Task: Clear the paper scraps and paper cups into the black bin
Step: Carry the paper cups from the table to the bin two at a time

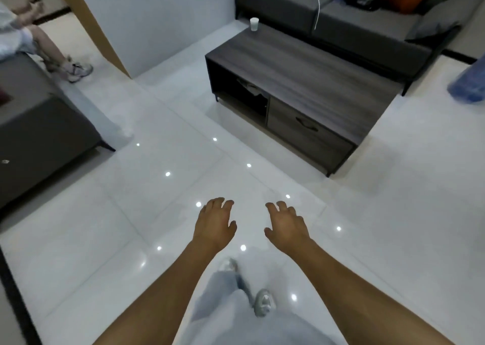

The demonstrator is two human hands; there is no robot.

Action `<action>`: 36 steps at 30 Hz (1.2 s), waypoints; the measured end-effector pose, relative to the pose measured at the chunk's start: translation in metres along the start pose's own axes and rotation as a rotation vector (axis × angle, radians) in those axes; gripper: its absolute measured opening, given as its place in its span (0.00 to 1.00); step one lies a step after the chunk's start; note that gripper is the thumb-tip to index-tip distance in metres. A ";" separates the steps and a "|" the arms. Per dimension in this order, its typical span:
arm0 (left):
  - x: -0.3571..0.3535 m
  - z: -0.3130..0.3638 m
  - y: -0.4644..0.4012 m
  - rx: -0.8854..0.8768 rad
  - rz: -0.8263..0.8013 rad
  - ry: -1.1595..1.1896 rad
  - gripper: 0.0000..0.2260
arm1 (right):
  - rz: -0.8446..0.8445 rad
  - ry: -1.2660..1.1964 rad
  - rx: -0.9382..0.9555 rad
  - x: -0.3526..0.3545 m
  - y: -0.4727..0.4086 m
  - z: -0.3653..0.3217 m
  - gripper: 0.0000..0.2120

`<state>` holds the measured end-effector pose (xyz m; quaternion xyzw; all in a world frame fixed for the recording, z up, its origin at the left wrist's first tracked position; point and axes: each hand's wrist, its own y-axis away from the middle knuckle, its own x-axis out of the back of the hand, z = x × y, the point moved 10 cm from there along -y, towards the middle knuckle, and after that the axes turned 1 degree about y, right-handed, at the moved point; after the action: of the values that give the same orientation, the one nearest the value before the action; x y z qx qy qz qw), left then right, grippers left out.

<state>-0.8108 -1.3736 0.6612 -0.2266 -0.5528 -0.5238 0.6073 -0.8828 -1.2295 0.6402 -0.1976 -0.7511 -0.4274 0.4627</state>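
Note:
A white paper cup (pixel 254 24) stands upright on the far left corner of the dark wooden coffee table (pixel 315 63). Crumpled paper (pixel 250 86) lies in the table's open lower shelf. My left hand (pixel 215 222) and my right hand (pixel 287 225) hang out in front of me over the white tiled floor, palms down, fingers loosely spread, holding nothing. Both are well short of the table. No black bin is in view.
A dark grey sofa (pixel 341 11) with bags and an orange cushion stands behind the table. Another dark seat (pixel 39 134) is at the left, where a person (pixel 31 37) sits holding a phone. A blue water bottle (pixel 469 84) lies at the right edge. A wall corner (pixel 126 42) juts out.

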 end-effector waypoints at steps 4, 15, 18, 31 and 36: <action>0.023 -0.037 -0.069 0.052 -0.010 0.013 0.25 | -0.019 0.020 0.027 0.030 -0.080 -0.019 0.27; 0.135 -0.150 -0.285 0.056 0.030 0.018 0.24 | 0.003 -0.009 0.053 0.144 -0.327 -0.118 0.28; 0.164 -0.176 -0.338 0.081 0.048 0.026 0.23 | -0.004 -0.038 0.073 0.171 -0.383 -0.144 0.28; 0.276 -0.242 -0.625 0.109 0.023 0.031 0.23 | -0.018 -0.033 0.107 0.310 -0.668 -0.176 0.28; 0.331 -0.263 -0.726 0.098 0.048 0.052 0.23 | -0.010 -0.025 0.107 0.365 -0.769 -0.197 0.29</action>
<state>-1.3937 -1.9791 0.6661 -0.1962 -0.5561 -0.4871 0.6442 -1.4921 -1.8557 0.6430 -0.1742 -0.7795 -0.3867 0.4610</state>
